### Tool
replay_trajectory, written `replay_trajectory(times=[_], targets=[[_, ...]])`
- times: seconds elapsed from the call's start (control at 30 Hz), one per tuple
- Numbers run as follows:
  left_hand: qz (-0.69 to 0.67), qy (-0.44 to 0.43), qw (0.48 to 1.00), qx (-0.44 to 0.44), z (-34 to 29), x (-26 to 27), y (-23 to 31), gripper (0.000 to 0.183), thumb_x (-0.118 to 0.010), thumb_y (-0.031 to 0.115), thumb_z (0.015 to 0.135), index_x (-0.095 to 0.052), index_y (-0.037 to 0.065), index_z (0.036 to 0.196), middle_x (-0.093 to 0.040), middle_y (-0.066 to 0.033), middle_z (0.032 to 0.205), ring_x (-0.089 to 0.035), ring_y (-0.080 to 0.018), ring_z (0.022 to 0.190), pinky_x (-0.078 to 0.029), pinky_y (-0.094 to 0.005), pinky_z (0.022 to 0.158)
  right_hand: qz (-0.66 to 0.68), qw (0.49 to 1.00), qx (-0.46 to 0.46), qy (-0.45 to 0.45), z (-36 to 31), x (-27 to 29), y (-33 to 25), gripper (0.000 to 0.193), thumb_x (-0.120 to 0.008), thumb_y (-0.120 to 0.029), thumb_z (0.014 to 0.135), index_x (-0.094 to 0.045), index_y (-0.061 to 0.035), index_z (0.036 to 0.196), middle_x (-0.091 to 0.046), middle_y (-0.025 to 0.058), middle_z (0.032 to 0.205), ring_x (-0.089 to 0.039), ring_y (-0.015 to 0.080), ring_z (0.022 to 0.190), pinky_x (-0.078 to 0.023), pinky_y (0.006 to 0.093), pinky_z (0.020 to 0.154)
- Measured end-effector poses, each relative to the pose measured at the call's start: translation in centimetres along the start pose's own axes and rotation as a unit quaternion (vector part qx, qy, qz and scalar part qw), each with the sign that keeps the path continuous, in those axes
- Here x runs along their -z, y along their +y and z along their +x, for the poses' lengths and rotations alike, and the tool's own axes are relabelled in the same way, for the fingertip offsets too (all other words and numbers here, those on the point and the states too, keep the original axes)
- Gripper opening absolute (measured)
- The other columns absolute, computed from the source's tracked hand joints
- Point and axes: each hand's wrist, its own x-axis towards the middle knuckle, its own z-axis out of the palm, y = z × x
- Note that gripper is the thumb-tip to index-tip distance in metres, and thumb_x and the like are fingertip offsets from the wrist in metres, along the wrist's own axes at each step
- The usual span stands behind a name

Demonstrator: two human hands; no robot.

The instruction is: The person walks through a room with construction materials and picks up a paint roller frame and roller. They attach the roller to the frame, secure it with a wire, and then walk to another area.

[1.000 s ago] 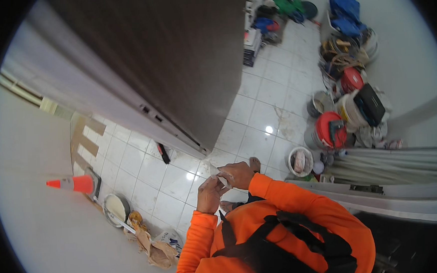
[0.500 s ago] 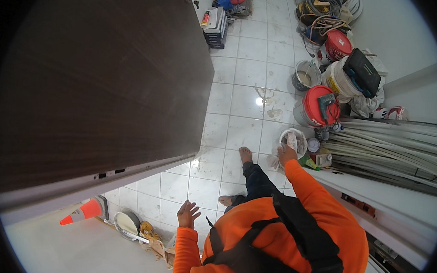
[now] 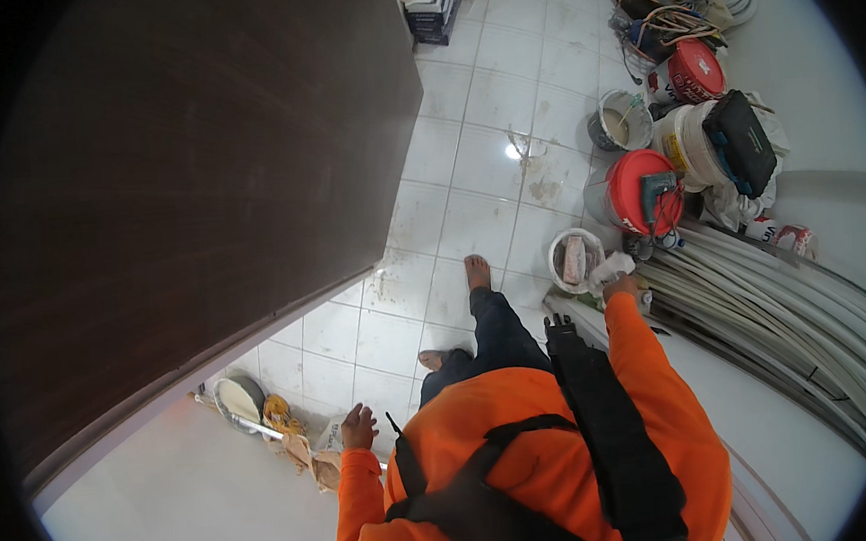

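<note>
My right hand (image 3: 620,286) is closed around a whitish, translucent thing (image 3: 611,267) that looks like crumpled plastic; its kind is not clear. It is just right of a small white bucket (image 3: 555,255), in which a pale pinkish block (image 3: 574,260) stands. My left hand (image 3: 359,427) hangs free at the lower left, fingers loosely apart and holding nothing. Past it, by the wall, lie a crumpled plastic bag (image 3: 330,436) and brown paper (image 3: 302,457).
A large dark door (image 3: 209,175) fills the left. On the right stand a red-lidded bucket (image 3: 627,174) with a drill (image 3: 656,189), a grey mixing bucket (image 3: 622,120), a black case (image 3: 740,143) and long pale pipes (image 3: 752,301). A cream-filled bucket (image 3: 241,399) stands lower left.
My right hand has left the small bucket with the block and moved right, now with the translucent thing in it. My left hand has lowered slightly. The orange cone has nearly gone from view.
</note>
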Motion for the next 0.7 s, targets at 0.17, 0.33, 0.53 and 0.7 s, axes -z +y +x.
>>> replay_trajectory(times=[0.17, 0.33, 0.53, 0.7], targets=[[-0.043, -0.013, 0.998, -0.034, -1.1, -1.5, -0.4, 0.052, -0.06, 0.025, 0.095, -0.047, 0.002, 0.139, -0.066, -0.0119, 0.11, -0.066, -0.0183, 0.089, -0.055, -0.0304, 0.062, -0.025, 0.987, 0.11, -0.116, -0.5, -2.4, -5.0, 0.042, -0.065, -0.02, 0.08, -0.063, -0.0028, 0.119, -0.066, 0.0225, 0.114, -0.062, 0.0364, 0.111, -0.048, 0.0422, 0.097], [-0.059, -0.008, 0.996, -0.059, -2.0, 0.0, -5.1, 0.048, -0.06, 0.029, 0.094, -0.054, 0.002, 0.133, -0.07, -0.0128, 0.101, -0.067, -0.0168, 0.089, -0.054, -0.0288, 0.068, 0.0, 0.949, 0.281, -0.143, -3.6, -11.1, -10.9, 0.037, -0.065, -0.03, 0.081, -0.068, -0.0088, 0.112, -0.069, 0.0159, 0.108, -0.064, 0.0359, 0.105, -0.05, 0.0384, 0.092], [-0.059, 0.113, 0.988, -0.089, -2.0, 5.0, -18.9, 0.052, -0.061, 0.034, 0.093, -0.053, 0.004, 0.135, -0.068, -0.0142, 0.097, -0.065, -0.0177, 0.082, -0.054, -0.0315, 0.062, 0.026, 0.891, 0.437, -0.123, -4.9, -21.3, -17.5, 0.036, -0.065, -0.019, 0.082, -0.067, -0.003, 0.114, -0.069, 0.012, 0.071, -0.062, 0.0177, 0.059, -0.052, 0.0338, 0.057], [-0.274, 0.139, 0.95, 0.054, -1.2, 8.9, -30.5, 0.053, -0.063, 0.031, 0.09, -0.053, 0.005, 0.136, -0.068, -0.0118, 0.097, -0.066, -0.0198, 0.082, -0.054, -0.0345, 0.063, -0.34, 0.716, 0.597, -0.126, -6.7, -25.8, -23.0, 0.036, -0.077, -0.038, 0.073, -0.072, -0.013, 0.099, -0.07, 0.0076, 0.105, -0.066, 0.0274, 0.099, -0.055, 0.0415, 0.085]])
